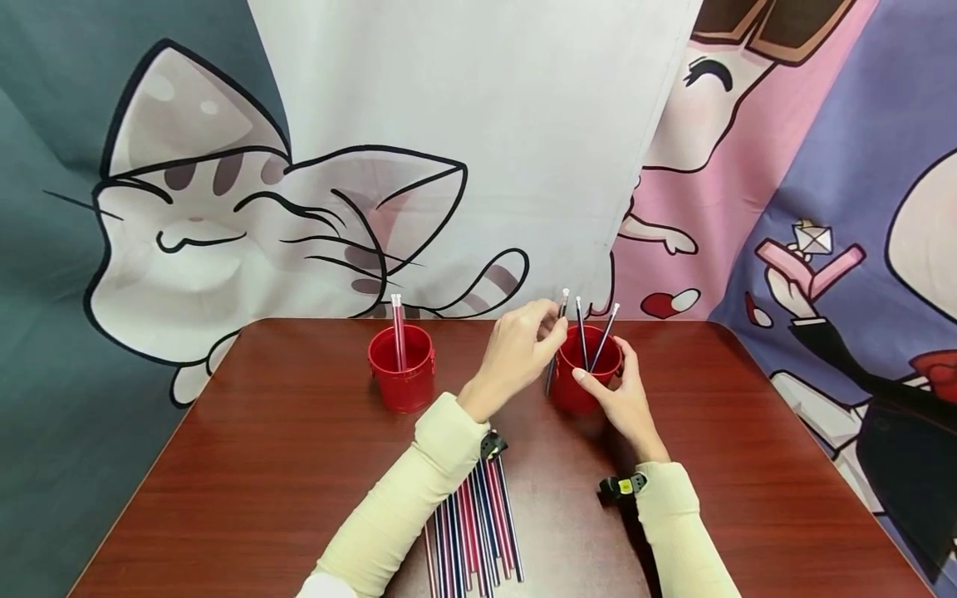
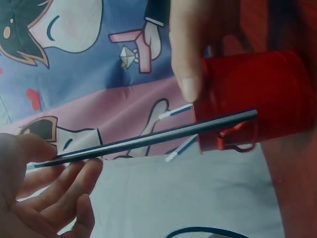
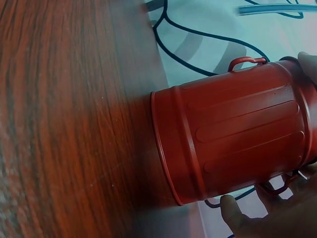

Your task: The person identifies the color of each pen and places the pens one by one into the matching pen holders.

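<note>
My left hand (image 1: pixel 516 353) pinches a dark striped pencil (image 2: pixel 158 139) near its white-tipped end. In the head view the pencil hangs upright just left of the right red bucket (image 1: pixel 574 397), its lower end below the rim and outside the wall. Two dark pencils (image 1: pixel 582 336) with white tips lean inside that bucket. With thumb at the near rim and fingers round the far right side, my right hand (image 1: pixel 626 407) holds the bucket. In the right wrist view the bucket (image 3: pixel 237 134) shows ribbed walls and small side handles.
Another red bucket (image 1: pixel 404 389) stands to the left with pink pencils (image 1: pixel 399 336) in it. Under my left forearm, a pile of pink and dark pencils (image 1: pixel 478 531) lies on the brown table (image 1: pixel 262 465). A cartoon-printed cloth (image 1: pixel 478 124) hangs behind the table's far edge.
</note>
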`<state>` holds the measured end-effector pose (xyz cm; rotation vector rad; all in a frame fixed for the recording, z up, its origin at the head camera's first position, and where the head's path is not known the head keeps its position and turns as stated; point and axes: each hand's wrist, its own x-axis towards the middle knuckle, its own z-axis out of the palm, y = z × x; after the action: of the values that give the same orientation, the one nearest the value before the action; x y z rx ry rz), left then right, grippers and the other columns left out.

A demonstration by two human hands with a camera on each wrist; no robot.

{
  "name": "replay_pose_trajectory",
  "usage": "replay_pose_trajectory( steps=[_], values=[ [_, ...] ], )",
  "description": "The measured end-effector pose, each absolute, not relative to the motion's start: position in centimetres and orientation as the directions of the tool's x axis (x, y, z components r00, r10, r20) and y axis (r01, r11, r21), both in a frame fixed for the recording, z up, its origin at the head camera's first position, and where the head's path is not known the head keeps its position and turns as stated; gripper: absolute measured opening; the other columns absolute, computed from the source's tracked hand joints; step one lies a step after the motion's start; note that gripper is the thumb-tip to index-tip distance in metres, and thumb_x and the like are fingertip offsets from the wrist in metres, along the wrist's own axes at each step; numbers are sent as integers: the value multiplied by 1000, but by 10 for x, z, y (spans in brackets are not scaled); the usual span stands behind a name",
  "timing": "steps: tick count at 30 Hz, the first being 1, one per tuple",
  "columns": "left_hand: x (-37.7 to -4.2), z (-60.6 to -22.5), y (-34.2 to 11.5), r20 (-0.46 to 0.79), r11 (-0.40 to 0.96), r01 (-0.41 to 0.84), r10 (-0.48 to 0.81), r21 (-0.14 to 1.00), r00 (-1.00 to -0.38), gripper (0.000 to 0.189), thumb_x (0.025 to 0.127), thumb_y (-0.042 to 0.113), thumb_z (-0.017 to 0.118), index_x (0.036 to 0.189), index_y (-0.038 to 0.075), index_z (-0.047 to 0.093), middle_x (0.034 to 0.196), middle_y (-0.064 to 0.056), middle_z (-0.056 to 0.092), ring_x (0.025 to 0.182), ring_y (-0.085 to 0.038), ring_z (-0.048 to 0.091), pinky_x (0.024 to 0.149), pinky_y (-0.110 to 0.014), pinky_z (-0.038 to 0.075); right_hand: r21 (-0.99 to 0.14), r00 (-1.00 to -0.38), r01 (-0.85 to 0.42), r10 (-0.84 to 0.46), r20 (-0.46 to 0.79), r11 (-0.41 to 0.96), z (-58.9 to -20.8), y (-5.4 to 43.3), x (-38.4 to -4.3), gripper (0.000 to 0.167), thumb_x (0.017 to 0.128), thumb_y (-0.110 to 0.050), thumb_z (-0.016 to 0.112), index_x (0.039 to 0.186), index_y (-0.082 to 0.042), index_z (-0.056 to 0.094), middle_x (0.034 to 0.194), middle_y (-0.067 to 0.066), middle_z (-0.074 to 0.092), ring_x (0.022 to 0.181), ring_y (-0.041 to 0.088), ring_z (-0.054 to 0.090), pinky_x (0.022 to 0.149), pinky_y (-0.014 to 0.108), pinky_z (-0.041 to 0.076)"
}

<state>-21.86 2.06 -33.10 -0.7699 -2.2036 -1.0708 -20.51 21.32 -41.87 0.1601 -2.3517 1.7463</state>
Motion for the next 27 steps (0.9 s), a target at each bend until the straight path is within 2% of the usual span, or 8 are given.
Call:
replay_pose_trajectory(
  steps=[4,15,24,27],
  values=[
    [-225,-319,29,721,521,719,253,461,-645,9,87,17,56,89,10,63,77,4,62,68,-4,57,64,-15,44,-931,-970,-217,39,238,294,-419,213,-206,78,81,-20,68,142,-8,20,136,17,37,121,32,38,95,47,39],
    [-232,-297,51,722,543,713,255,443,-643,13,90,18,54,92,9,63,79,3,61,71,-6,58,65,-14,44,-925,-972,-210,35,233,315,-417,213,-205,79,81,-21,68,141,-8,20,136,17,38,121,31,38,97,50,36],
    [-238,-307,63,735,548,691,190,471,-651,16,92,22,52,98,11,62,81,4,61,71,-5,58,62,-16,44,-929,-974,-202,34,223,308,-417,215,-205,79,80,-20,69,141,-9,20,136,16,38,119,28,39,97,48,35],
    [-240,-310,63,754,533,696,155,480,-639,17,92,21,52,99,9,62,81,3,62,71,-6,59,62,-15,44,-926,-972,-213,32,234,312,-418,215,-205,79,80,-20,70,141,-9,22,135,17,39,119,31,39,97,49,34]
  ],
)
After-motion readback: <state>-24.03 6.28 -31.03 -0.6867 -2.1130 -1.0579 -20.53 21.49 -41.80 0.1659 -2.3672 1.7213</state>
